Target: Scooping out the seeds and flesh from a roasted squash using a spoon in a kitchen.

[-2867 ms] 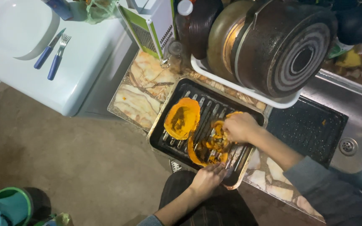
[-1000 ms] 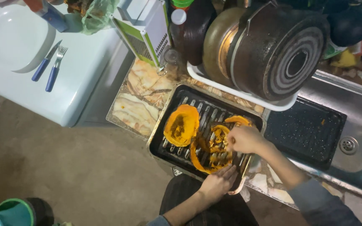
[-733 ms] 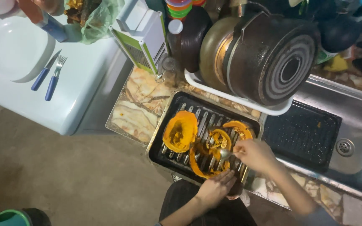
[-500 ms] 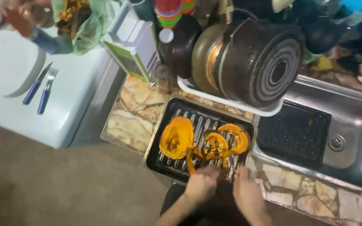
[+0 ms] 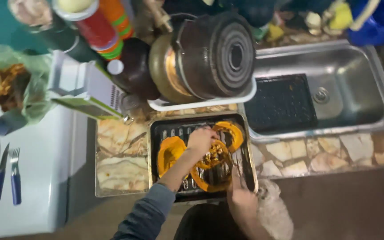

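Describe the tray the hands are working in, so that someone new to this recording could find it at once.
Start at the steel sink; just left of it, on the stone counter, lies the dark ridged baking tray. Unlike the empty black tray inside the sink, it holds orange squash pieces.

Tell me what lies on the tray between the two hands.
In the head view, between the left hand and the right hand, orange squash pieces lie on the ridged black tray; nothing else shows there.
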